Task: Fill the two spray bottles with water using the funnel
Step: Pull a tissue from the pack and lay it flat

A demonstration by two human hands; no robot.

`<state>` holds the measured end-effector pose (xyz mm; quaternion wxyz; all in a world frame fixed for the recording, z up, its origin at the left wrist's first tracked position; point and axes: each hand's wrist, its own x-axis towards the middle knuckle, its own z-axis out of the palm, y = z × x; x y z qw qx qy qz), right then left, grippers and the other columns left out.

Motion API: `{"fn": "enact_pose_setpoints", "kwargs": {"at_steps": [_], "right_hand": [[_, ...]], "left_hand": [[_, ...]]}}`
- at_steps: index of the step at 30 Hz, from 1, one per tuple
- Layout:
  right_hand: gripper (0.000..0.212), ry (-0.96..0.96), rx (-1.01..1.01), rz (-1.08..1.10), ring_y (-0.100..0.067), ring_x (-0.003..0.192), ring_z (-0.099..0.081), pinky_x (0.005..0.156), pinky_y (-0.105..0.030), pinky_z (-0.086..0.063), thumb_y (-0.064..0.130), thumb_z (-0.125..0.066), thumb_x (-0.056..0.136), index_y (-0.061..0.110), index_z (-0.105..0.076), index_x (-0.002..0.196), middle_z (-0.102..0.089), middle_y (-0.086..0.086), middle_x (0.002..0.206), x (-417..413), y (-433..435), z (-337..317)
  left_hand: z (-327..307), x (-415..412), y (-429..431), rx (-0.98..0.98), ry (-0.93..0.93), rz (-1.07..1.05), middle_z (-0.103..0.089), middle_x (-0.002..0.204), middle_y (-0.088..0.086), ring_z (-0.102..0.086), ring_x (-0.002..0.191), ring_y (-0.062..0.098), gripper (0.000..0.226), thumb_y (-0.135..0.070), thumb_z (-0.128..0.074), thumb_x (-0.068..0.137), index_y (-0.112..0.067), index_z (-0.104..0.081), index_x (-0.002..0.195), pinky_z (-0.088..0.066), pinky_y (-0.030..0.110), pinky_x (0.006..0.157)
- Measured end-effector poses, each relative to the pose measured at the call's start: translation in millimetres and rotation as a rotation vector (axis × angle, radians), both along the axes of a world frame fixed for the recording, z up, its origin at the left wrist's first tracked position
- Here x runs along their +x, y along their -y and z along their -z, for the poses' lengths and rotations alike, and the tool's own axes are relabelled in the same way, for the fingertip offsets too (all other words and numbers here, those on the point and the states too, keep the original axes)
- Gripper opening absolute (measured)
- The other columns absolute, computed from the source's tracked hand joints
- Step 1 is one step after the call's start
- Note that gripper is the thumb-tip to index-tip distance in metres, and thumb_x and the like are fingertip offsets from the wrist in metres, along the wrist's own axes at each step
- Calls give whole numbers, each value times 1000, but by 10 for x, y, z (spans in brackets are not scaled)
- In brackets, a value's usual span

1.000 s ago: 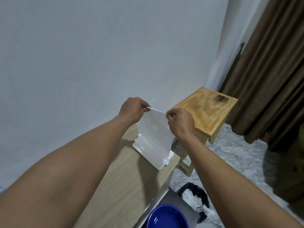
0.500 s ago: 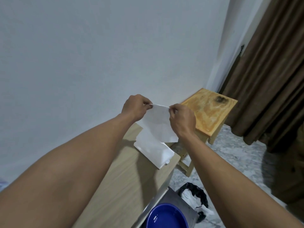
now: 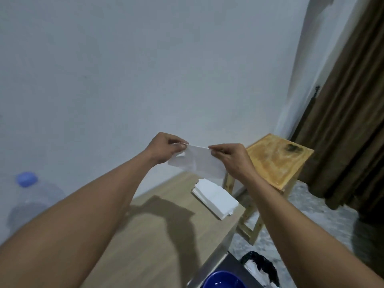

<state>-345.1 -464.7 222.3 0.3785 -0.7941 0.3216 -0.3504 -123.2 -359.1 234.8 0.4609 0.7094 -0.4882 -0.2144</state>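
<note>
My left hand [image 3: 164, 147] and my right hand [image 3: 230, 157] each pinch an upper corner of a white tissue sheet [image 3: 197, 163], stretched between them in the air above the far end of a light wooden table [image 3: 145, 235]. Below it on the table lies a white tissue pack [image 3: 216, 197]. A clear water bottle with a blue cap [image 3: 27, 196] stands at the left edge, blurred. No spray bottle or funnel is in view.
A wooden stool [image 3: 276, 161] stands beyond the table's right end, brown curtains [image 3: 349, 121] behind it. A blue bowl [image 3: 223, 280] sits low at the bottom edge, beside a black bin with a white bag [image 3: 259, 269]. A white wall [image 3: 145, 69] runs behind.
Both hands have lifted the tissue sheet up and clear of the pack. The view has tilted left, bringing the bottle into sight.
</note>
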Motion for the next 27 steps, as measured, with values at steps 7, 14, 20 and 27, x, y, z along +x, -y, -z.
{"fn": "enact_pose_setpoints", "kwargs": {"at_steps": [7, 14, 20, 27], "right_hand": [[18, 24, 71, -160, -2, 100, -70, 94, -28, -52, 13, -72, 91, 26, -81, 98, -77, 15, 97, 339, -1129, -157], [19, -39, 92, -349, 14, 92, -64, 78, -5, -46, 11, -69, 92, 20, -80, 105, -76, 11, 100, 790, -2551, -53], [18, -105, 166, -508, -6, 87, -71, 80, -23, -54, 7, -68, 91, 16, -81, 101, -78, 7, 93, 1160, -3766, 416], [20, -225, 275, -674, -15, 79, -66, 76, -35, -57, 5, -66, 93, 19, -79, 95, -76, 1, 87, 1549, -4881, 935]], "left_hand": [[-110, 165, -1617, -21, -137, -67, -77, 91, 1, -67, 73, 5, 15, -12, -74, 89, -16, -79, 102, -51, 20, 67], [47, 342, -3370, -32, -133, -248, -76, 86, -10, -68, 76, -3, 12, -13, -74, 89, -17, -80, 98, -50, 15, 71], [431, 417, -4780, 22, -145, -450, -77, 87, -2, -67, 79, 7, 10, -12, -75, 88, -17, -81, 94, -51, 18, 70], [961, 442, -6063, 189, -145, -623, -72, 90, -9, -63, 90, 8, 11, -12, -75, 86, -18, -81, 94, -50, 23, 77]]}}
